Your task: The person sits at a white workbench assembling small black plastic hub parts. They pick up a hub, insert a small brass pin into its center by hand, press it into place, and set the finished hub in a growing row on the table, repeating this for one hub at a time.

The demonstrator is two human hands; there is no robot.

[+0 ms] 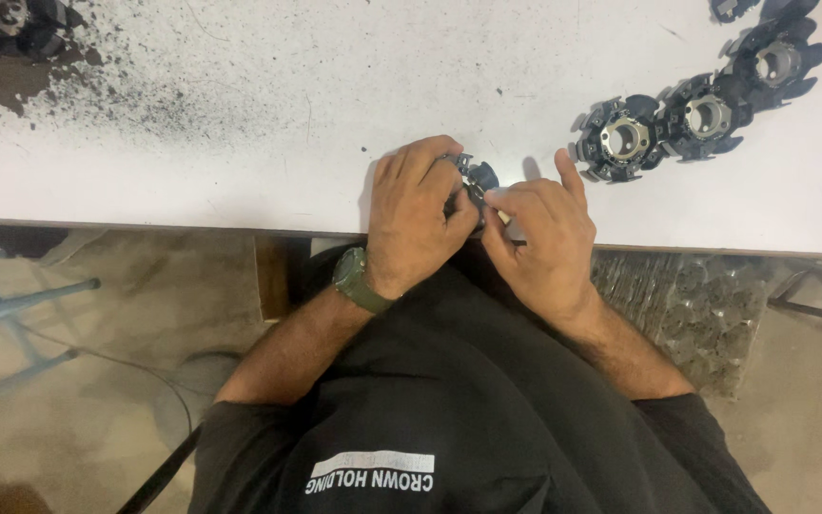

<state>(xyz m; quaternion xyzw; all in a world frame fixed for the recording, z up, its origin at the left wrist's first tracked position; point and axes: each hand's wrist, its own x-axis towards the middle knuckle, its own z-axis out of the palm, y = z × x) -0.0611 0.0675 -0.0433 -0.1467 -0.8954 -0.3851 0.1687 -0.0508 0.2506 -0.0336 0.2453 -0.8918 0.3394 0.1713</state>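
Bright, even overhead light; soft shadows; sharp focus.

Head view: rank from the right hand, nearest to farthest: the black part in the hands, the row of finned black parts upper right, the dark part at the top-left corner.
From the right hand:
1. Small black part, touching its fingers, table edge.
2. Row of finned black parts, upper right.
3. Dark part, far top-left corner.

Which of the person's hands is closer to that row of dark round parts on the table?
Right. The right hand sits just beside the nearest of the row of dark round parts; the left hand lies farther off, beyond it.
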